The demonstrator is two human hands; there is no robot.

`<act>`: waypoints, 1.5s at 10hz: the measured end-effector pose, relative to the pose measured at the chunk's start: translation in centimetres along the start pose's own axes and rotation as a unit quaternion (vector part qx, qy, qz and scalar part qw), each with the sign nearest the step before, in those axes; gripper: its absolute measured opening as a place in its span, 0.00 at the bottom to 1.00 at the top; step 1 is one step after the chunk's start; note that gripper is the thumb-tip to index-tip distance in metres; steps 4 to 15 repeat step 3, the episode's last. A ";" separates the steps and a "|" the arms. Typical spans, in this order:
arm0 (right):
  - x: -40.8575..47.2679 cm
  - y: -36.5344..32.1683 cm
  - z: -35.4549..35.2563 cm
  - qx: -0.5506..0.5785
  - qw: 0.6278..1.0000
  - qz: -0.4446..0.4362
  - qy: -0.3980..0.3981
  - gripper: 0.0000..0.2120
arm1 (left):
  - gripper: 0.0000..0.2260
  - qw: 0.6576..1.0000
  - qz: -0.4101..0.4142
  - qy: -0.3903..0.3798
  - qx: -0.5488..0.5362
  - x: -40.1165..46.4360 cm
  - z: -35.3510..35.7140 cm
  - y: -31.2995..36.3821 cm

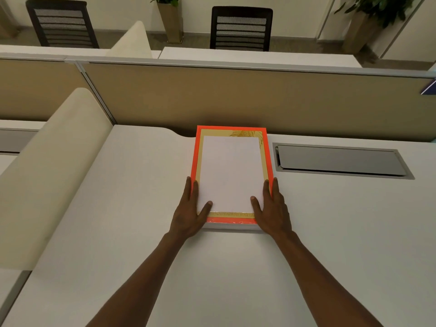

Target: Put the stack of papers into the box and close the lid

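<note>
A flat orange box with a gold, leaf-patterned face lies on the white desk, its far end against the partition. A white stack of papers rests flat on that gold face, inside the orange border. I cannot tell whether the gold face is the lid or the box's inside. My left hand holds the near left corner, thumb on top of the papers and fingers stretched along the left edge. My right hand mirrors it at the near right corner.
A grey cable hatch is set into the desk just right of the box. A tan partition runs behind it, and a cream curved divider stands at the left. Two black chairs and potted plants stand beyond.
</note>
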State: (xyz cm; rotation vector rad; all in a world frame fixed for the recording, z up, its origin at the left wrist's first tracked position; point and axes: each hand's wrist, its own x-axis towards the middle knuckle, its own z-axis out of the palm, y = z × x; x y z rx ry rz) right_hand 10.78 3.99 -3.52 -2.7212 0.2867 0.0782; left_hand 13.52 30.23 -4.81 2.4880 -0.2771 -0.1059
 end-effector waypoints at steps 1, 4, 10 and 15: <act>-0.4 -0.3 -0.7 -0.018 1.000 0.005 -0.006 0.36 | 0.39 0.999 -0.015 -0.022 0.035 -0.1 -0.5 0.3; -0.4 -2.4 -3.3 -0.065 0.997 -0.017 0.035 0.41 | 0.44 0.991 0.028 -0.009 0.134 -0.1 -3.1 3.2; -0.4 -2.4 -3.3 -0.065 0.997 -0.017 0.035 0.41 | 0.44 0.991 0.028 -0.009 0.134 -0.1 -3.1 3.2; -0.4 -2.4 -3.3 -0.065 0.997 -0.017 0.035 0.41 | 0.44 0.991 0.028 -0.009 0.134 -0.1 -3.1 3.2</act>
